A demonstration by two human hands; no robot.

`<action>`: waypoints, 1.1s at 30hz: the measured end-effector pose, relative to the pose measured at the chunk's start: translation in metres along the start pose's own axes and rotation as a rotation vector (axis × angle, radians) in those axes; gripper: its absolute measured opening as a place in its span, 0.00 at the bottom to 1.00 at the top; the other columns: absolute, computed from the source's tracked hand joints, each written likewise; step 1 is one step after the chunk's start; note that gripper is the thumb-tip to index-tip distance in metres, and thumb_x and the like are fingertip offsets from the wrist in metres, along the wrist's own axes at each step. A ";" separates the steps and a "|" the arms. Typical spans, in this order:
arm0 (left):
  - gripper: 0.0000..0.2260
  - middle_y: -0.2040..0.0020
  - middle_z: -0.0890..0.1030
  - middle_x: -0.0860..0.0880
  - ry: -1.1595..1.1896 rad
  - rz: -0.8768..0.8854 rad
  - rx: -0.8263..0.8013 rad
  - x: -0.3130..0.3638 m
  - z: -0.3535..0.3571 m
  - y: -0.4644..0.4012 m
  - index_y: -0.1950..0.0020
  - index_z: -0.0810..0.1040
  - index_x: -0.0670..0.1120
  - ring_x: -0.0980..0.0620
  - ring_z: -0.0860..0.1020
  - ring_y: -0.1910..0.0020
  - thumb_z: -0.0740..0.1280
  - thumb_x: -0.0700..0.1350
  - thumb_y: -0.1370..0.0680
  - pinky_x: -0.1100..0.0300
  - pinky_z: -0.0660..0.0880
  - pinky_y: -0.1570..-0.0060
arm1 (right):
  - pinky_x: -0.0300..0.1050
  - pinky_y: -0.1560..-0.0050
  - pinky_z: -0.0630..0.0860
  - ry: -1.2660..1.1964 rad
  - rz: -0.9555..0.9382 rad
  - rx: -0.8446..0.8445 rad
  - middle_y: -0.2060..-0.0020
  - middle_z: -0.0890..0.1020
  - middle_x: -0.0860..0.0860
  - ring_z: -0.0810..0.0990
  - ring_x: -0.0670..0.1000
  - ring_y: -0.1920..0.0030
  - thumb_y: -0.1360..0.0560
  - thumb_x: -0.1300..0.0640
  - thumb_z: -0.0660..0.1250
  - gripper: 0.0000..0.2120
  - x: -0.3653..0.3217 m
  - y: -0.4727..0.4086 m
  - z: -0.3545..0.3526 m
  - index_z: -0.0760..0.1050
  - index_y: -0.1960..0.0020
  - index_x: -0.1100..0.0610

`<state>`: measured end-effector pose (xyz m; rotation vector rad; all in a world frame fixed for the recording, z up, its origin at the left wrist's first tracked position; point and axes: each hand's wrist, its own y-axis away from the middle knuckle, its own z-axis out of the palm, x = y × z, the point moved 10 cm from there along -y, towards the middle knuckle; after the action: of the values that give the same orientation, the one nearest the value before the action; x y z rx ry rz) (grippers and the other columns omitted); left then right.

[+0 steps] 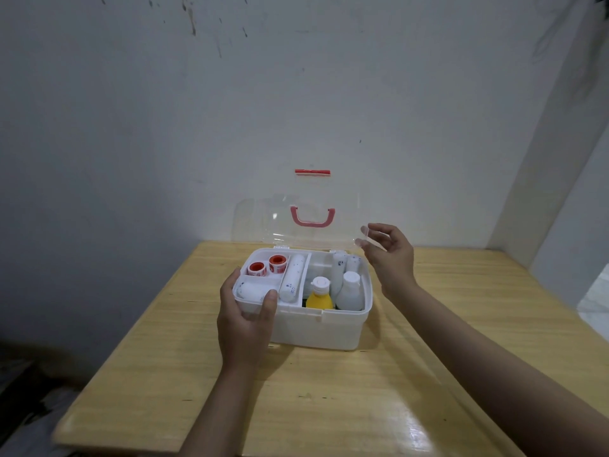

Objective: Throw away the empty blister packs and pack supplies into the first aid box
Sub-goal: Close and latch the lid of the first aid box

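Observation:
A white first aid box (316,328) stands on the wooden table with its clear lid (263,222) raised upright; the lid has a pink handle (312,216) and a red latch (312,172). Inside, a white tray (263,278) holds two red tape rolls (267,266) and white bandage rolls (291,278). Beside the tray stand a yellow bottle (319,300) and a white bottle (350,291). My left hand (245,319) grips the tray's front left corner, thumb over its rim. My right hand (390,255) touches the lid's right edge with fingertips apart. No blister packs are visible.
The wooden table (329,390) is pushed against a white wall. Its left edge drops to a dark floor, and a white ledge or wall runs along the right side.

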<state>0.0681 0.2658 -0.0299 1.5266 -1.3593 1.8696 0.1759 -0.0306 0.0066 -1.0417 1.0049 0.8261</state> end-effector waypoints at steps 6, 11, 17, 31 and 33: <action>0.35 0.40 0.76 0.54 0.040 -0.007 -0.014 -0.001 0.001 0.000 0.31 0.67 0.53 0.57 0.77 0.45 0.67 0.63 0.36 0.74 0.75 0.59 | 0.41 0.58 0.75 -0.130 0.053 -0.039 0.47 0.84 0.54 0.81 0.52 0.50 0.29 0.66 0.70 0.09 -0.003 0.008 0.000 0.79 0.52 0.55; 0.44 0.36 0.71 0.55 0.135 -0.049 -0.040 -0.001 0.002 0.001 0.26 0.57 0.55 0.58 0.75 0.42 0.74 0.61 0.37 0.69 0.76 0.53 | 0.52 0.45 0.73 -0.152 0.068 -0.097 0.46 0.84 0.53 0.81 0.58 0.42 0.23 0.61 0.62 0.10 -0.004 0.019 0.000 0.79 0.57 0.51; 0.53 0.37 0.72 0.53 0.141 -0.017 -0.069 0.000 0.003 0.002 0.24 0.46 0.60 0.66 0.76 0.43 0.71 0.71 0.41 0.74 0.74 0.54 | 0.49 0.44 0.75 -0.081 0.033 -0.150 0.48 0.84 0.55 0.81 0.54 0.50 0.28 0.48 0.68 0.08 -0.008 0.032 0.001 0.81 0.57 0.51; 0.29 0.40 0.72 0.61 0.058 0.074 -0.078 0.007 0.004 0.001 0.32 0.61 0.65 0.61 0.76 0.44 0.58 0.72 0.31 0.66 0.79 0.59 | 0.52 0.32 0.65 0.611 -0.089 -0.399 0.25 0.61 0.47 0.60 0.47 0.27 0.28 0.41 0.68 0.28 -0.028 0.071 0.038 0.65 0.31 0.43; 0.27 0.40 0.73 0.62 0.047 0.069 -0.072 0.006 0.003 0.001 0.32 0.61 0.65 0.58 0.77 0.43 0.58 0.70 0.29 0.63 0.80 0.58 | 0.59 0.27 0.60 0.642 -0.078 -0.434 0.22 0.52 0.47 0.53 0.50 0.23 0.28 0.39 0.65 0.28 -0.022 0.075 0.038 0.63 0.31 0.40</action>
<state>0.0675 0.2611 -0.0250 1.4089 -1.4582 1.8641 0.1102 0.0265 0.0118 -1.7774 1.3368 0.6663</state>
